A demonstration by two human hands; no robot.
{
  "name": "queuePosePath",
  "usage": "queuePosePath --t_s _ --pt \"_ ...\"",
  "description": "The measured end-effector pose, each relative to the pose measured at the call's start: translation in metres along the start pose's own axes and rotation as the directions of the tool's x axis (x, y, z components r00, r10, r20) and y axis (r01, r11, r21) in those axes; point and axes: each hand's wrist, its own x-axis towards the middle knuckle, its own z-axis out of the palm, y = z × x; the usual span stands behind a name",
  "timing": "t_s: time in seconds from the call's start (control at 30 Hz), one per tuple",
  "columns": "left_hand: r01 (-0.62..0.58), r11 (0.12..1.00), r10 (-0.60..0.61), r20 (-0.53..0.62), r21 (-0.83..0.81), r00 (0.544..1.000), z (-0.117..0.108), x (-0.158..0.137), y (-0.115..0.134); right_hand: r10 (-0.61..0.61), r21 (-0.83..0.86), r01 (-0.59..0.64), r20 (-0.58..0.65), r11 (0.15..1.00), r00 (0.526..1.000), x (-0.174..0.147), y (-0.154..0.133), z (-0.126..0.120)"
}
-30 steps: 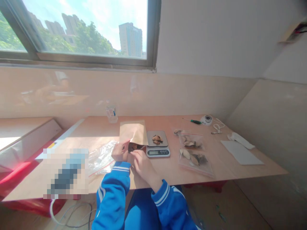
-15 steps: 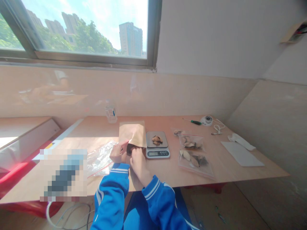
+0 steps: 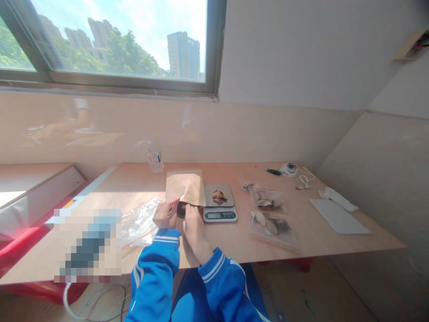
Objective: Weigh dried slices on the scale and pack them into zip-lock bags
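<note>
A brown kraft paper bag (image 3: 185, 185) lies on the table with its dark mouth towards me, propped partly open. My left hand (image 3: 165, 214) is closed on the left edge of that mouth. My right hand (image 3: 192, 221) pinches the right edge, its fingertips bent at the opening. What is inside the bag cannot be made out. Just right of the bag stands a small digital scale (image 3: 232, 216), and on its metal plate rests a little heap of dried brown pieces (image 3: 219, 197). The scale's readout is too small to read.
Clear zip bags of dried pieces (image 3: 271, 223) lie right of the scale. A crumpled clear plastic bag (image 3: 139, 223) is at the left. Further back are a plastic bottle (image 3: 155, 158), a green-handled screwdriver (image 3: 274, 171) and a dome camera (image 3: 288, 168). White paper (image 3: 338, 217) lies far right.
My right hand has shifted very slightly at the bag's mouth, and a bit more of the dark opening shows. Everything else on the table stays in place.
</note>
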Motion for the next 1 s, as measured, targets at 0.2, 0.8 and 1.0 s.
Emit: queuePosePath --t_s 0.2,0.8,1.0 --pt "0.003 0.999 -0.002 -0.028 0.037 1.000 0.001 0.001 -0.002 -0.120 0.114 0.117 0.024 0.987 0.992 0.001 -0.008 -0.027" --pt "0.083 0.995 -0.077 -0.118 0.054 0.990 0.001 0.005 0.008 0.024 0.048 -0.020 -0.074 0.999 0.997 0.019 0.085 -0.077" --pt "0.042 0.996 -0.031 -0.130 0.083 0.991 0.001 0.006 0.010 -0.141 0.112 0.154 -0.119 0.982 0.983 0.004 0.056 -0.082"
